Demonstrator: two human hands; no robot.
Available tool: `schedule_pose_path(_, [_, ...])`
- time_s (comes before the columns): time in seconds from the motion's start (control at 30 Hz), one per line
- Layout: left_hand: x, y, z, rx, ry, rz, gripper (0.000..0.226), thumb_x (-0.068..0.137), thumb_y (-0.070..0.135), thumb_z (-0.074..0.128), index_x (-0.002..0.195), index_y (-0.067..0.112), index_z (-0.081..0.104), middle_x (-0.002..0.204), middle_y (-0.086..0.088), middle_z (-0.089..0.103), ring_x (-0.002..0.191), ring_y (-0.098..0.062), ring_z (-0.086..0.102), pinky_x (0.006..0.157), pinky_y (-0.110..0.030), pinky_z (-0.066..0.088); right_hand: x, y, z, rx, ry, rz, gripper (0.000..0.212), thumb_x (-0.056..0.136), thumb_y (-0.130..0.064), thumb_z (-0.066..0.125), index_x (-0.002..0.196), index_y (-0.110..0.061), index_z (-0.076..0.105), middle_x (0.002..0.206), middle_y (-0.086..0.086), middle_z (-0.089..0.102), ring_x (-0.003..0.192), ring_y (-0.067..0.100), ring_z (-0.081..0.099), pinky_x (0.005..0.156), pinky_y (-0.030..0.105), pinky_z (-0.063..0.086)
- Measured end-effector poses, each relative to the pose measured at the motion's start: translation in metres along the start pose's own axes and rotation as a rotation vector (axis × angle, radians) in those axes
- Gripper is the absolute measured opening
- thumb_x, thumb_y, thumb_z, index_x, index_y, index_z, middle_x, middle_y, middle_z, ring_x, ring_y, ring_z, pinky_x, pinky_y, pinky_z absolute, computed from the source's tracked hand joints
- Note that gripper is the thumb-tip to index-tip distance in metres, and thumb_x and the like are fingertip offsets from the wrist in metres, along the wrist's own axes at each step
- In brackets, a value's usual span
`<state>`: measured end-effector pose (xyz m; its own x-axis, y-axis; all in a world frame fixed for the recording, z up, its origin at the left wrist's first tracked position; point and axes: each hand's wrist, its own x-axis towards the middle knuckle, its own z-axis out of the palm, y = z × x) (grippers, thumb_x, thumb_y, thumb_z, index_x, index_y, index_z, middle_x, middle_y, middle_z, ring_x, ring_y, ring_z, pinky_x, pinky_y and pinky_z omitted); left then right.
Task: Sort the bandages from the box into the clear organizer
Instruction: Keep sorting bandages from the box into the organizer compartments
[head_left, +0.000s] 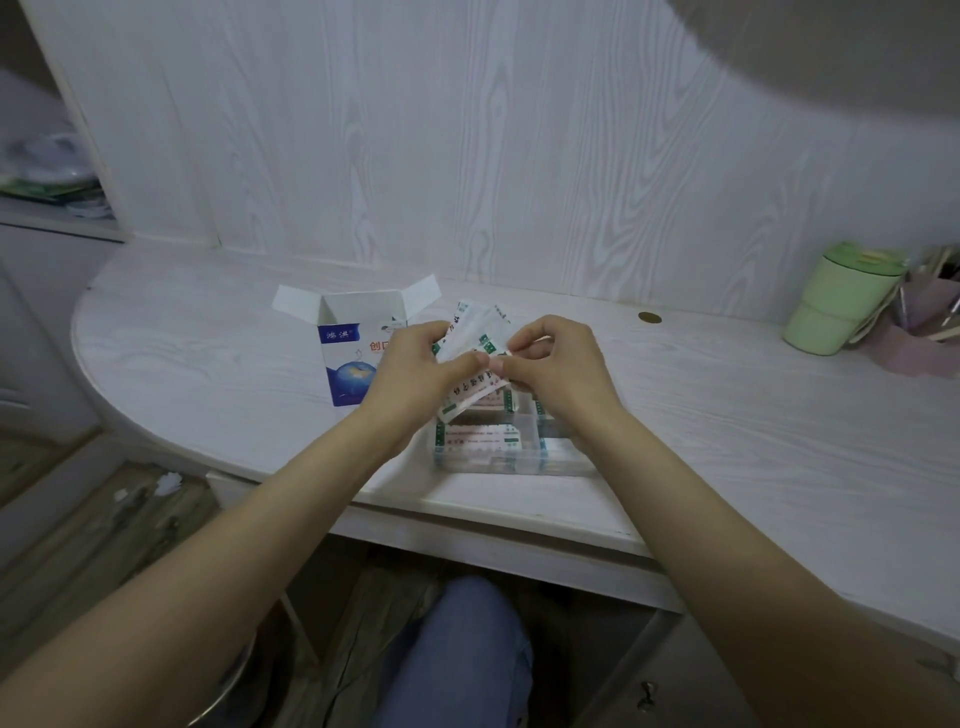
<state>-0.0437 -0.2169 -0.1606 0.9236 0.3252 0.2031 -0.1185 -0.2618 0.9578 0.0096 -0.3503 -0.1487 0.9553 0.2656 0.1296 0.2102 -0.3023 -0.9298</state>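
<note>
White paper: a fan of bandages (470, 338) held above the clear organizer (511, 447), kept up so 1 strip can be picked off.
Left hand (415, 364): fingers curled round the fan, thumb clamping it.
Right hand (550, 358): thumb and forefinger pinch the near edge of 1 strip, apparently to peel it free.
Organizer: sits at the desk (727, 415) edge under both hands; its compartments already hold stacked bandages, count unclear.
Box (353, 353): upright just left of the hands, flaps open; contents hidden.
Surroundings: green cup (841, 299) and pink holder (924, 332) well apart at right.
Obstruction: the wrists cover part of the organizer.
</note>
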Motion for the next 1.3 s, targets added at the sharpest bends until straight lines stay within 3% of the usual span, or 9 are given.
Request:
schedule_pose_path(0.17, [0.007,0.0,-0.002,-0.128,-0.01,-0.056,0.021,0.081,0.007,0.071,0.095,0.021,0.065,0.091,-0.001,0.073,0.08,-0.019,0.071,0.071,-0.032,0.059,0.004,-0.001,-0.005,0.054,-0.015,0.063,0.027,0.076,-0.012,0.079,0.098,-0.01,0.063,0.087,0.01,0.07,0.07,0.017,0.067,0.069,0.03,0.056])
schedule_pose_path(0.37, [0.012,0.001,-0.002,-0.135,-0.046,-0.083,0.025,0.086,0.002,0.064,0.102,0.02,0.063,0.097,-0.002,0.072,0.083,-0.02,0.071,0.071,-0.032,0.059,0.007,0.003,-0.01,0.014,0.022,0.045,0.022,0.072,-0.014,0.081,0.087,-0.017,0.066,0.083,0.007,0.072,0.078,0.02,0.069,0.077,0.039,0.057])
schedule_pose_path(0.53, [0.012,0.002,-0.001,-0.17,-0.015,-0.078,0.025,0.084,-0.001,0.065,0.104,0.014,0.063,0.095,-0.004,0.072,0.08,-0.019,0.072,0.067,-0.03,0.059,0.004,0.003,-0.012,0.097,-0.012,0.047,0.019,0.077,0.001,0.074,0.088,-0.012,0.065,0.09,0.015,0.07,0.082,0.023,0.071,0.06,0.023,0.054])
schedule_pose_path(0.77, [0.012,0.004,0.002,-0.141,-0.029,-0.068,0.028,0.082,-0.001,0.068,0.104,0.015,0.063,0.095,-0.001,0.071,0.08,-0.017,0.071,0.064,-0.028,0.059,0.003,0.004,-0.018,0.111,-0.04,0.009,0.028,0.072,0.006,0.075,0.094,-0.01,0.068,0.093,0.013,0.069,0.084,0.024,0.07,0.069,0.029,0.059])
schedule_pose_path(0.93, [0.011,0.008,0.005,-0.169,-0.072,-0.064,0.032,0.075,0.001,0.075,0.1,0.017,0.064,0.092,-0.001,0.072,0.076,-0.015,0.072,0.064,-0.029,0.059,0.004,0.003,-0.022,0.092,-0.009,0.007,0.025,0.072,0.004,0.076,0.091,-0.011,0.068,0.09,0.013,0.07,0.079,0.024,0.071,0.077,0.042,0.059])
schedule_pose_path(1.07, [0.012,0.008,0.006,-0.122,-0.049,-0.06,0.029,0.076,0.001,0.074,0.097,0.019,0.063,0.086,0.004,0.07,0.067,-0.009,0.071,0.056,-0.022,0.056,0.006,0.006,-0.028,0.038,0.024,-0.005,0.026,0.07,-0.002,0.08,0.092,-0.011,0.07,0.09,0.009,0.069,0.084,0.02,0.07,0.077,0.031,0.059])
schedule_pose_path(1.17, [0.018,0.006,0.007,-0.078,0.005,-0.067,0.029,0.076,0.003,0.076,0.1,0.014,0.063,0.089,0.004,0.069,0.074,-0.011,0.069,0.062,-0.025,0.057,0.011,0.011,-0.043,0.015,0.088,-0.021,0.017,0.072,-0.005,0.08,0.082,-0.014,0.071,0.079,0.004,0.068,0.078,0.015,0.068,0.074,0.026,0.055])
schedule_pose_path(1.3, [0.022,0.005,0.01,-0.089,0.038,-0.088,0.027,0.076,0.005,0.075,0.098,0.015,0.063,0.091,0.006,0.067,0.08,-0.012,0.065,0.062,-0.023,0.052,0.016,0.024,-0.062,-0.012,0.13,0.014,0.015,0.075,0.0,0.076,0.073,-0.014,0.07,0.069,0.0,0.065,0.07,0.013,0.065,0.077,0.029,0.057])
